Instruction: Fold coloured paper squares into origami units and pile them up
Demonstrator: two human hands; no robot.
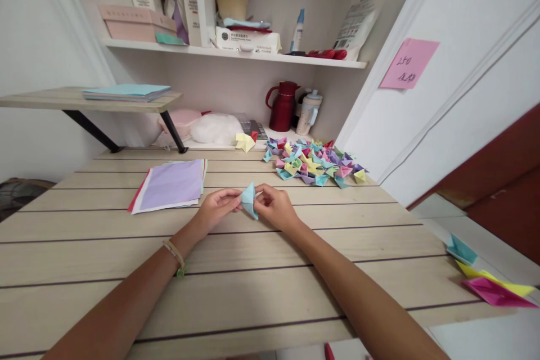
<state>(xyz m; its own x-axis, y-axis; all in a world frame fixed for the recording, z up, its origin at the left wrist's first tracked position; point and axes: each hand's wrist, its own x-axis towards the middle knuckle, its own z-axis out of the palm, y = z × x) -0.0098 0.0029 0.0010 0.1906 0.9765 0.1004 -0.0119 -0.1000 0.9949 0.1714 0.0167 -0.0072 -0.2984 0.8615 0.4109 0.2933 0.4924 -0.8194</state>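
Note:
Between my two hands, above the middle of the slatted table [236, 292], is a small light-blue folded paper [248, 200] with pointed ends. My left hand [218, 207] pinches its left side between thumb and fingers. On the other side, the fingertips of my right hand [274, 204] close on its right edge. A stack of coloured paper sheets [171, 185], purple on top, lies to the left of my left hand. Beyond my right hand spreads a pile of small folded paper boats [314, 163] in many colours.
A yellow folded paper [244, 142] sits at the table's back. Larger paper boats [491, 287] lie at the right edge. A raised wooden shelf [37, 98] stands at left. Behind are a red jug [284, 107], a tumbler [309, 113] and a white cabinet shelf [295, 58].

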